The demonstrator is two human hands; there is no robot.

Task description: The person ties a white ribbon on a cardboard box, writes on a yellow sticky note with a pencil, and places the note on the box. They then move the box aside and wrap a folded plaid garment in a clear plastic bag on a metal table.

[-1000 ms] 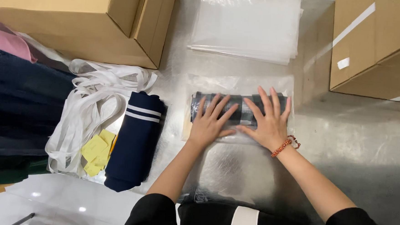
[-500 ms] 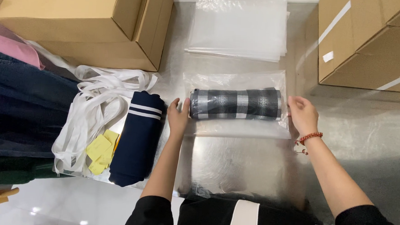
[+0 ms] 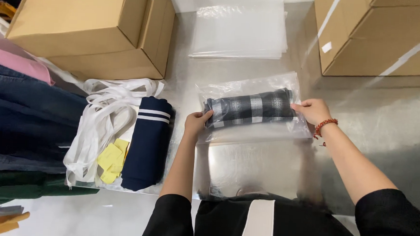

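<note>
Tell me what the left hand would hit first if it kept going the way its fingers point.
The left hand points right, against the end of the rolled plaid cloth inside the clear bag. It would press into that roll first; it already appears to touch it.

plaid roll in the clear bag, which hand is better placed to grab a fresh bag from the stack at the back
Probably the right hand: it holds the plaid roll's right end, nearer the stack of clear bags. The left hand sits lower at the roll's left end, farther from the stack.
</note>
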